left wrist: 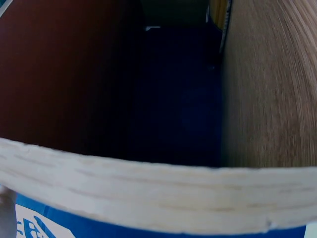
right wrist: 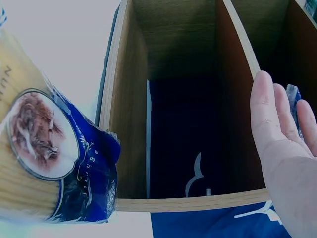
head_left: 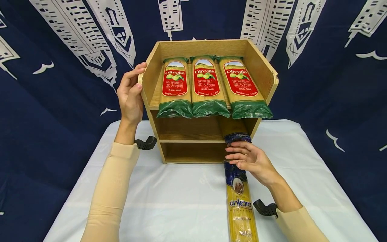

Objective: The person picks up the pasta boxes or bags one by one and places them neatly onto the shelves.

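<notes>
My left hand [head_left: 131, 92] grips the left side panel of a wooden shelf [head_left: 193, 141], its thumb at the front edge. In the left wrist view the shelf's pale edge [left wrist: 163, 191] crosses the frame. At the lower right, my right hand [head_left: 251, 161] has its fingers extended beside the blue end of a spaghetti packet [head_left: 237, 136] protruding from the middle compartment; whether they touch is unclear. Below that hand lies a yellow and blue "ankara" spaghetti packet [head_left: 242, 215], its blue end near the shelf's foot. The right wrist view shows this packet [right wrist: 39, 134] too.
Three red-labelled Olivoila spaghetti packs [head_left: 175, 79] lie side by side on the top tier, green ends jutting over its front. A white cloth [head_left: 187, 201] covers the table. Behind hangs a dark blue curtain [head_left: 211, 20] with white building prints.
</notes>
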Available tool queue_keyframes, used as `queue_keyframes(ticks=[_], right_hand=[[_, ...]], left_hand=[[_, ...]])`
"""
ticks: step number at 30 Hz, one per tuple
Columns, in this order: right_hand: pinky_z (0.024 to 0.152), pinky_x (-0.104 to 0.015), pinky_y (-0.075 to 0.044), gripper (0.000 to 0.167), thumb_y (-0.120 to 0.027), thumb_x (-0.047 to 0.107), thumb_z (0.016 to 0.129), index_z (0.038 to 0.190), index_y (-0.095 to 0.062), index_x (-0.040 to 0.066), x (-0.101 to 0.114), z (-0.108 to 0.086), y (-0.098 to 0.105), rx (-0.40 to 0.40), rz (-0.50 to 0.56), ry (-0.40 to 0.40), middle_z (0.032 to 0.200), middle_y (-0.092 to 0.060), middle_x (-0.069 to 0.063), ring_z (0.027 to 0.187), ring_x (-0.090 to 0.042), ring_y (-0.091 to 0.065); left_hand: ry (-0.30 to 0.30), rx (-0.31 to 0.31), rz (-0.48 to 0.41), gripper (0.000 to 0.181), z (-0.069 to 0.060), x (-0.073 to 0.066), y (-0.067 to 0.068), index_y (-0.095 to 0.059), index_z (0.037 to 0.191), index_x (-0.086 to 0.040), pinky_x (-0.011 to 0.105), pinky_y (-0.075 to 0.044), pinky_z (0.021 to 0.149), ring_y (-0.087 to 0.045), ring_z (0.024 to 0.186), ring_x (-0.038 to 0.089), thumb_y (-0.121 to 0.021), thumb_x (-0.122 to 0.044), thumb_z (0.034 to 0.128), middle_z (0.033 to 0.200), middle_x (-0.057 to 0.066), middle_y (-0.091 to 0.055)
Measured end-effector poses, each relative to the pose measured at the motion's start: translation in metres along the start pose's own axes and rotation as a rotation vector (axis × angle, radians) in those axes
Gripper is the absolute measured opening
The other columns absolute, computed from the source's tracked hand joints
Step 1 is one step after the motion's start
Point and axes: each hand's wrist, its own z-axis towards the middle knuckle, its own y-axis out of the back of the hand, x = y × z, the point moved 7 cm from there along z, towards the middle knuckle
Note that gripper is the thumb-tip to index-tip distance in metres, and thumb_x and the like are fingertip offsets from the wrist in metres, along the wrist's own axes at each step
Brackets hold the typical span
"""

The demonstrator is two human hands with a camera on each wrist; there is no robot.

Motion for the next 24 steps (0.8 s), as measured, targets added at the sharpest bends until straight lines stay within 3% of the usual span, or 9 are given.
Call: queue_keyframes(ticks=[9,18,24], right_hand=[[0.098,-0.046,-0.054,0.053,-0.065,-0.003,0.094,0.143,-0.045,-0.004,0.007,-0.021,-0.008,0.004,-0.095,-0.001,0.140,-0.053,-0.027,0.122,-0.040,-0.060],[0.093,-0.042,-0.056,0.055,-0.065,-0.003,0.092,0.143,-0.045,-0.004,0.003,-0.067,-0.023,-0.171,-0.314,-0.121,0.136,-0.057,-0.023,0.118,-0.032,-0.062],[0.092,-0.039,-0.057,0.057,-0.068,-0.004,0.091,0.142,-0.044,-0.005,-0.011,-0.095,-0.030,-0.301,-0.346,-0.218,0.134,-0.058,-0.025,0.116,-0.038,-0.062]], left_hand=[[0.008,0.001,0.012,0.037,-0.001,0.000,0.000,-0.069,0.114,-0.003,0.047,-0.031,0.118,-0.046,0.137,0.033,-0.049,-0.009,0.0831,0.133,0.017,-0.063],[0.008,-0.020,0.009,0.037,0.000,0.000,-0.001,-0.069,0.113,-0.004,0.046,-0.032,0.117,-0.047,0.136,0.034,-0.049,-0.010,0.0818,0.131,0.018,-0.064],[0.010,-0.026,-0.008,0.037,-0.001,0.001,-0.001,-0.069,0.112,-0.003,0.046,-0.033,0.117,-0.048,0.136,0.034,-0.049,-0.010,0.0817,0.131,0.019,-0.064]])
